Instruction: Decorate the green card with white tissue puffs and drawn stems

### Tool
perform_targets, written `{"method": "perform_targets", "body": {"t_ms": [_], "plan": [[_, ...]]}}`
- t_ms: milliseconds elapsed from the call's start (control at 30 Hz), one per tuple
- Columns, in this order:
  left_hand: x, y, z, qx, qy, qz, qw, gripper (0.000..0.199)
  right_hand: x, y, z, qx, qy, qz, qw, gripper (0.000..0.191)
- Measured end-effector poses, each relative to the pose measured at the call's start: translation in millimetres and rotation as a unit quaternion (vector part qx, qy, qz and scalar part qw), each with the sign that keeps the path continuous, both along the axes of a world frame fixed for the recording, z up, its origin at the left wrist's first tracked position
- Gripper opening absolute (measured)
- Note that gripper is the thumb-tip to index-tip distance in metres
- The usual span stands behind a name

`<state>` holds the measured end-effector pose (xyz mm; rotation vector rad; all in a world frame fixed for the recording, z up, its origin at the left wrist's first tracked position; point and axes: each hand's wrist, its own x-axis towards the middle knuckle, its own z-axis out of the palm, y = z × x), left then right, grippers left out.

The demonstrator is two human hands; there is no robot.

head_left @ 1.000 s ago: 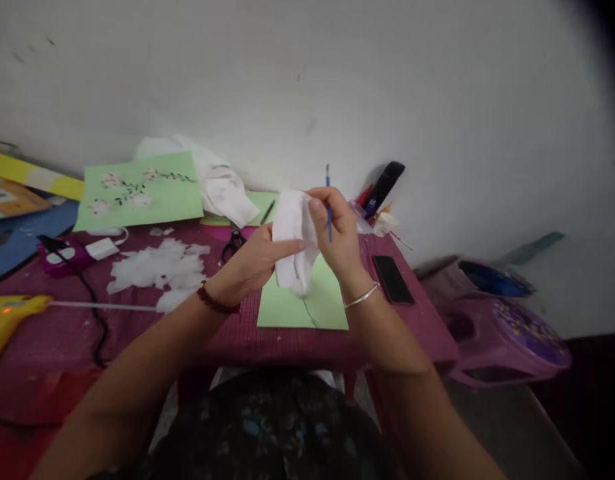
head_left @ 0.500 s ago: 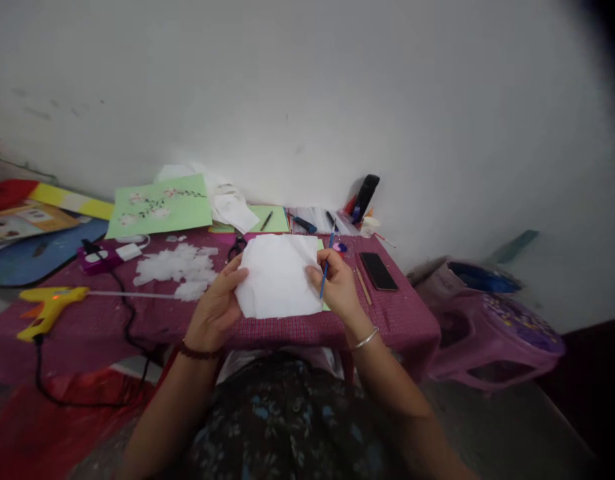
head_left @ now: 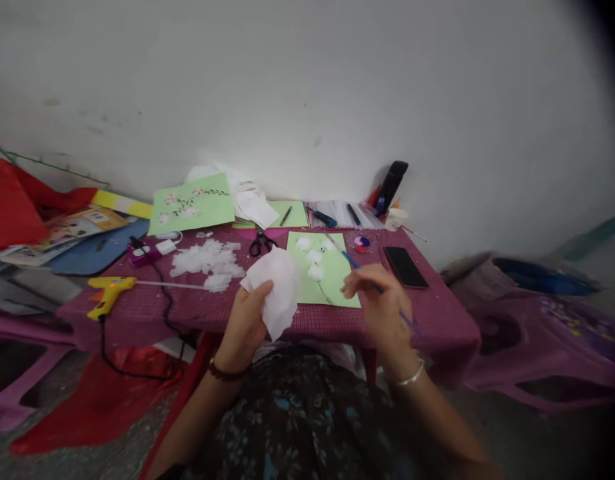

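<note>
While our left hand pinches a white sheet with the thumb on top, its fingers lie mostly out of sight beneath, so the sheet's free side hangs loose over the near edge of the table. Our right hand is curled around a blue brush that slants up toward the far edge; how firmly the fingers press it, we cannot tell through the blur.

The green card lies between our hands, near the table's near edge, bearing white puffs and a thin dark stem. We judge that a careless sweep of the sheet's loose side could brush those puffs and shift them if they are not well fixed. If the bristles are wet, a slip could leave a stray mark on the green. Reaching for the dabs beyond the card's right edge, we might drag a wrist across it. Toward the left end, the glue gun's cord dips below the near edge; a snagged knee could pull the gun down.

The sheet covers the card's near left corner from our view, and our fingers overlap its right edge. Whether the brush tip touches the card or hovers, we cannot make out. The stool off the table's right edge is smeared and cut off.
</note>
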<state>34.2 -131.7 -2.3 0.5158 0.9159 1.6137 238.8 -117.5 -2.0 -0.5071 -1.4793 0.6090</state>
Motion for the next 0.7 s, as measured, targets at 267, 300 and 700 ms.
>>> {"method": "perform_targets", "body": {"t_ms": [267,300,700], "plan": [[7.5,-4.2,6.9,0.024,-0.035,0.002,0.999,0.036,-27.0,-17.0,-9.4,0.002,-0.090,0.080,0.993,0.033],[6.1,-3.9,5.5,0.022,-0.036,0.004,0.999,0.035,-27.1,-15.7,-10.6,0.000,-0.073,0.069,0.995,0.032],[-4.2,5.6,-6.3,0.058,-0.076,-0.023,0.995,0.013,-34.1,-7.4,-18.0,-0.023,0.073,0.037,0.996,0.027]]}}
